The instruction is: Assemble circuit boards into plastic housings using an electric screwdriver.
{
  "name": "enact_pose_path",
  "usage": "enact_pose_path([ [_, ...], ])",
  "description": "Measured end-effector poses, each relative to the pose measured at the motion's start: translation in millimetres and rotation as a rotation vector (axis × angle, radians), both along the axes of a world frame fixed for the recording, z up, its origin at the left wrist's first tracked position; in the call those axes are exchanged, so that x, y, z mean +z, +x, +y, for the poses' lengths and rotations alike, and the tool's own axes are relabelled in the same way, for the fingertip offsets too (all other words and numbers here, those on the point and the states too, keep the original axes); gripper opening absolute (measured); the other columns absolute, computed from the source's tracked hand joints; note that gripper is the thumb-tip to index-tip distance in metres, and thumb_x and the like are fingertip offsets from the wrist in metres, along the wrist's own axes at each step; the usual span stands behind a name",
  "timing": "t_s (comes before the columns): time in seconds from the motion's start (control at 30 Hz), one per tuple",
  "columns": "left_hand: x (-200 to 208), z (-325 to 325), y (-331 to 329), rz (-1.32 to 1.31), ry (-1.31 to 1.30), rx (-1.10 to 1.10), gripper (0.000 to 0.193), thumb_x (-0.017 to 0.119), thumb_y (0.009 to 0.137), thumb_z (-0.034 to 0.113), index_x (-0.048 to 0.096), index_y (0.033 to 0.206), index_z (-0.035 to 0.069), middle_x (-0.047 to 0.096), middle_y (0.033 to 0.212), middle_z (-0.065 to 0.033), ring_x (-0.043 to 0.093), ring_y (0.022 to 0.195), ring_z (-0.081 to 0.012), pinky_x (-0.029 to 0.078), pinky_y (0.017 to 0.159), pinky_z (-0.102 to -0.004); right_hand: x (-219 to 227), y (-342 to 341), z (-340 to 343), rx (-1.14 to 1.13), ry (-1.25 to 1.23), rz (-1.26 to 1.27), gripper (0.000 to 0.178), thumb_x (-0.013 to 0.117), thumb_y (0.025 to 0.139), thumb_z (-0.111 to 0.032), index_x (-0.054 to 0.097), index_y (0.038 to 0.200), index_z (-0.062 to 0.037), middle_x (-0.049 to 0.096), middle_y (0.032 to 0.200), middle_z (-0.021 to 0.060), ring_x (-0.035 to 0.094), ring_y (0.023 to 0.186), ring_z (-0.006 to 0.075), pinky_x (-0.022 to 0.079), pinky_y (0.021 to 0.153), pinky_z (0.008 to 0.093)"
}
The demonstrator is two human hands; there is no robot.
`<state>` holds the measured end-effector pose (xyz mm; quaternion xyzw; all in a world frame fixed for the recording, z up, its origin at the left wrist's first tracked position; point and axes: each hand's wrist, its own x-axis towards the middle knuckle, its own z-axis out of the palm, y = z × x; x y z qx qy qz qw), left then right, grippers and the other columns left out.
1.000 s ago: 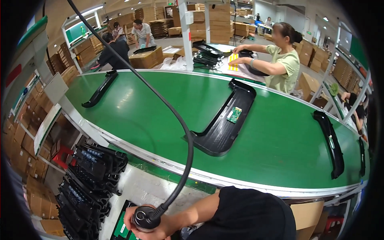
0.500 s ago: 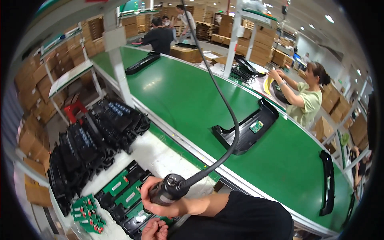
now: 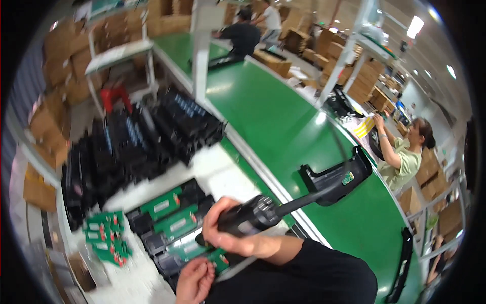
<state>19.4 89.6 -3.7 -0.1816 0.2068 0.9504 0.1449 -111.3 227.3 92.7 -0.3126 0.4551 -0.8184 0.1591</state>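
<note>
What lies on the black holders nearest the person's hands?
Green circuit boards lie on the black holders. The left hand, right hand and corded black tool block part of the view; what they cover cannot be seen.

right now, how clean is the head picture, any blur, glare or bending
Head view: motion blur softens the cardboard boxes, and the cable of the black tool smears farther up; in the head view, pale glare marks the green belt and a ceiling lamp looks blown out; head view: fisheye bows the belt's far edge.
</note>
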Motion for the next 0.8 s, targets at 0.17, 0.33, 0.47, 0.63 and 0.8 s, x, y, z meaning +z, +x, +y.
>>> enact_pose_path([
  [0.17,26,2,-13,0.081,-0.139,-0.075,0.019,0.054,0.086,0.018,0.051,0.092,0.000,0.056,0.076,-0.0085,0.054,0.063,-0.0147,0.045,0.053,-0.0235,7,-19,2,0.123,-0.028,0.166,0.030,0.060,0.074,-0.010,0.040,0.095,-0.0041,0.049,0.070,0.0065,0.048,0.062,0.0143,0.042,0.065,0.0286],
  [0.33,18,9,-17,-0.058,0.055,-0.286,0.015,0.050,0.089,0.016,0.053,0.091,0.002,0.053,0.075,-0.0042,0.049,0.063,-0.0108,0.041,0.059,-0.0229,-10,-19,-14,0.100,-0.032,0.148,0.026,0.052,0.073,-0.009,0.041,0.097,-0.0072,0.042,0.057,-0.0009,0.040,0.048,0.0095,0.035,0.051,0.0260],
  [0.47,7,10,-5,-0.038,0.142,-0.234,0.017,0.054,0.087,0.019,0.057,0.093,0.003,0.057,0.080,-0.0019,0.054,0.069,-0.0073,0.045,0.063,-0.0203,-24,-14,-21,0.160,-0.019,0.067,0.030,0.056,0.072,-0.003,0.039,0.097,-0.0054,0.046,0.060,0.0037,0.043,0.051,0.0128,0.038,0.051,0.0283],
  [0.63,9,13,0,-0.054,0.115,-0.228,0.014,0.051,0.088,0.015,0.054,0.094,0.002,0.055,0.080,-0.0039,0.051,0.069,-0.0099,0.042,0.061,-0.0227,-29,-4,-22,0.191,0.013,0.062,0.029,0.056,0.072,0.001,0.039,0.095,-0.0035,0.048,0.061,0.0053,0.044,0.052,0.0138,0.040,0.054,0.0294],
  [0.8,8,10,0,-0.028,0.163,-0.220,0.015,0.054,0.087,0.015,0.056,0.096,0.003,0.056,0.081,-0.0033,0.053,0.070,-0.0087,0.044,0.064,-0.0211,-23,3,-30,0.163,0.121,0.162,0.028,0.055,0.069,-0.002,0.039,0.092,-0.0051,0.045,0.059,0.0027,0.043,0.050,0.0127,0.038,0.053,0.0287],
])
